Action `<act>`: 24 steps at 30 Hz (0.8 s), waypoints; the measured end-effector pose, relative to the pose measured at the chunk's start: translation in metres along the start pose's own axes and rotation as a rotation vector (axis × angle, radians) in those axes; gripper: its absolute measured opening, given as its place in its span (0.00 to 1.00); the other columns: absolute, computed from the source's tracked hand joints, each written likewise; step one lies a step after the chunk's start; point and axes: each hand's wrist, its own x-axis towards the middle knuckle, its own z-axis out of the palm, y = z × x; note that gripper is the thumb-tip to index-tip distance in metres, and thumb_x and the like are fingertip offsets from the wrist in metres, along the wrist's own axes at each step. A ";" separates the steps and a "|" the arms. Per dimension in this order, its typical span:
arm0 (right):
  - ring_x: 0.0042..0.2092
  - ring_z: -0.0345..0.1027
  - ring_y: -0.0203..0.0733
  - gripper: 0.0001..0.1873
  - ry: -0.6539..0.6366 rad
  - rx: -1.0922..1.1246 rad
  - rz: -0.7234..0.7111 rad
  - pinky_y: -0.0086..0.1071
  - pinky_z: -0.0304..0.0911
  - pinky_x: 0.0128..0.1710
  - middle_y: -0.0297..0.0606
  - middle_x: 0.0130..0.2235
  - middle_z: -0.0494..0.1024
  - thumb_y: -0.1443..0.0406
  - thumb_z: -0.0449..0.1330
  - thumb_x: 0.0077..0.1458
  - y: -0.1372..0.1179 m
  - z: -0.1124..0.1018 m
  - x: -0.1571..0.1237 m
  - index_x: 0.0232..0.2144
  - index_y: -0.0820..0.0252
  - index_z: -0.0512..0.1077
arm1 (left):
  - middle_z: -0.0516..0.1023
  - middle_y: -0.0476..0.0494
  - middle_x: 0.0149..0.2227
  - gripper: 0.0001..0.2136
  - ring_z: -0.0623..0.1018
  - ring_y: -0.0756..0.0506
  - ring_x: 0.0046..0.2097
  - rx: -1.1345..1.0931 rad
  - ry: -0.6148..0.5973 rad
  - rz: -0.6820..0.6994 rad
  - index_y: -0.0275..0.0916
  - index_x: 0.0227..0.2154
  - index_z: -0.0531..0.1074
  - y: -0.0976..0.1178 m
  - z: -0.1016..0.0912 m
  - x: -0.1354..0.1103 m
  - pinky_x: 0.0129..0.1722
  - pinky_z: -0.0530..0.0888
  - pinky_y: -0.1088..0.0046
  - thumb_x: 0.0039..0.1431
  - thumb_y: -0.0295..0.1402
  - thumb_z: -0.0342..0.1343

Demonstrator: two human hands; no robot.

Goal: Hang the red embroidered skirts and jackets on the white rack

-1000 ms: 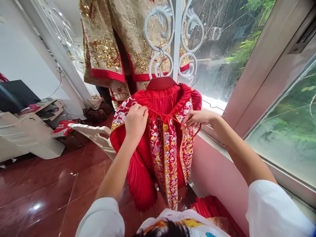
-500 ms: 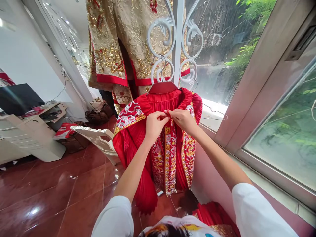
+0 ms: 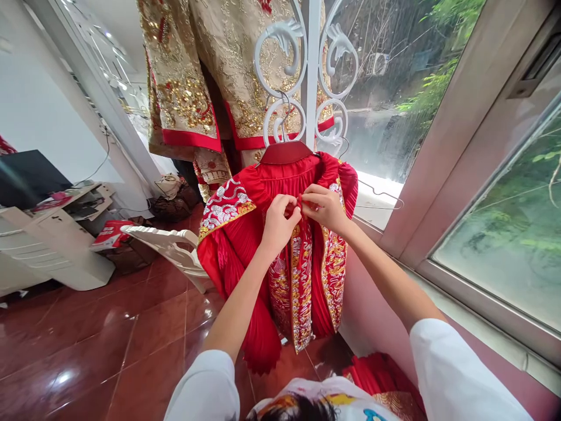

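A red pleated skirt (image 3: pixel 245 269) with embroidered silver and gold panels hangs from a dark red hanger (image 3: pixel 284 152) on a white scrolled metal stand (image 3: pixel 307 76). My left hand (image 3: pixel 280 225) and my right hand (image 3: pixel 324 207) meet at the middle of the skirt's waistband. Both pinch a thin red drawstring (image 3: pixel 300 203) between their fingertips. The fingers of both hands are curled closed around it.
A gold embroidered robe (image 3: pixel 205 70) with red trim hangs behind the stand. A white plastic chair (image 3: pixel 170 245) lies tipped on the glossy red tile floor (image 3: pixel 87 351) at the left. A large window (image 3: pixel 491 204) runs along the right. More red cloth (image 3: pixel 377 374) lies below.
One second ago my hands were apart, pulling the drawstring ends outward. They have come together at the waistband's middle and now hold the cord close between them.
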 end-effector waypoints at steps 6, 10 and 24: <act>0.28 0.59 0.35 0.05 0.050 -0.105 0.192 0.31 0.54 0.28 0.35 0.26 0.68 0.70 0.54 0.44 0.013 -0.012 -0.009 0.21 0.61 0.68 | 0.65 0.40 0.40 0.05 0.69 0.43 0.45 0.381 0.154 0.058 0.38 0.29 0.64 -0.014 -0.019 -0.007 0.47 0.67 0.64 0.52 0.22 0.51; 0.25 0.58 0.34 0.03 0.141 0.049 0.399 0.30 0.53 0.26 0.33 0.22 0.66 0.69 0.54 0.39 0.008 -0.009 -0.013 0.18 0.59 0.64 | 0.67 0.47 0.30 0.05 0.70 0.49 0.33 0.157 0.201 -0.076 0.39 0.27 0.62 -0.021 -0.016 -0.014 0.36 0.69 0.71 0.52 0.23 0.50; 0.20 0.47 0.28 0.11 -0.015 0.558 0.711 0.27 0.42 0.18 0.29 0.18 0.60 0.62 0.57 0.48 0.000 -0.017 -0.010 0.19 0.60 0.61 | 0.64 0.55 0.21 0.06 0.66 0.54 0.24 -0.008 0.304 -0.101 0.39 0.28 0.65 -0.023 -0.023 -0.008 0.26 0.63 0.79 0.51 0.33 0.58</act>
